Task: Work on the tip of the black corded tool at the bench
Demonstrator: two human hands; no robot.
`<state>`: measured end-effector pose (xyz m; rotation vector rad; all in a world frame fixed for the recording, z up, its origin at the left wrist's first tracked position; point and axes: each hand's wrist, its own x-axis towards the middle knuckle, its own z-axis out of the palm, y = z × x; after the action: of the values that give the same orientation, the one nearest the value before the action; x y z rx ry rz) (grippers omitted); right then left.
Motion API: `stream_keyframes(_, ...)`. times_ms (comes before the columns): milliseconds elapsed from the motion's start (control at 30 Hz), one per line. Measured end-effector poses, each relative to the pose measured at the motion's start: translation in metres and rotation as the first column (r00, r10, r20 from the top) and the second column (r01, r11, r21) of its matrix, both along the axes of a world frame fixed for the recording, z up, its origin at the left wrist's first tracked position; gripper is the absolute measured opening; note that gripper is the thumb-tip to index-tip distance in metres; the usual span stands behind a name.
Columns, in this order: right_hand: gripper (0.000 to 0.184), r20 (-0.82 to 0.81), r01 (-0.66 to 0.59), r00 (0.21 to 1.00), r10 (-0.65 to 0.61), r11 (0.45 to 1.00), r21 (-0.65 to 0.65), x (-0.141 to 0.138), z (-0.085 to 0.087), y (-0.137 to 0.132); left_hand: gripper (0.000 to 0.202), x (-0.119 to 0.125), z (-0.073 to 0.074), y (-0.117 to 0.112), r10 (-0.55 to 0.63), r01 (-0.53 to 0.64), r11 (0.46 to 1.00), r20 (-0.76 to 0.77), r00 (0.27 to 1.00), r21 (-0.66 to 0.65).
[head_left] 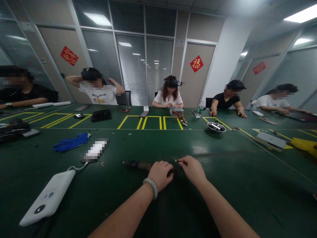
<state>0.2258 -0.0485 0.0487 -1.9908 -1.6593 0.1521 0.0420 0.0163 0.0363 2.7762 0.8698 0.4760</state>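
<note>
My left hand (160, 174), with a pale green bangle on the wrist, is curled over a dark tube-shaped object (136, 165) that lies on the green table (223, 172) and pokes out to the left. My right hand (192, 169) is closed beside it, fingertips pinched near a small thin piece (178, 161) at the object's right end. What lies under the fingers is hidden.
A white power bank (49, 197) with a cable lies at the near left, blue gloves (71, 142) behind it. A metal bowl (216, 127) stands at the right middle. Several people sit along the far and side edges with tools and parts.
</note>
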Motion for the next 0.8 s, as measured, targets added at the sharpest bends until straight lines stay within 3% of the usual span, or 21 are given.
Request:
stream_keyframes(167, 0.02, -0.008, -0.083, 0.997, 0.083, 0.996, -0.024, 0.011, -0.012, -0.01, 0.015, 0.003, 0.0, 0.001, -0.027, 0.027, 1.0, -0.01, 1.0, -0.014)
stream_keyframes(567, 0.016, 0.156, -0.302, 0.94, 0.303, 0.953, -0.031, 0.004, -0.013, -0.014, 0.015, 0.0, -0.007, 0.004, -0.07, 0.072, 0.997, 0.052, 0.996, -0.039)
stream_keyframes(800, 0.014, 0.146, -0.301, 0.943, 0.298, 0.953, 0.002, 0.0, -0.022, -0.012, 0.012, -0.001, -0.008, 0.007, -0.088, 0.092, 0.995, 0.081, 0.993, -0.042)
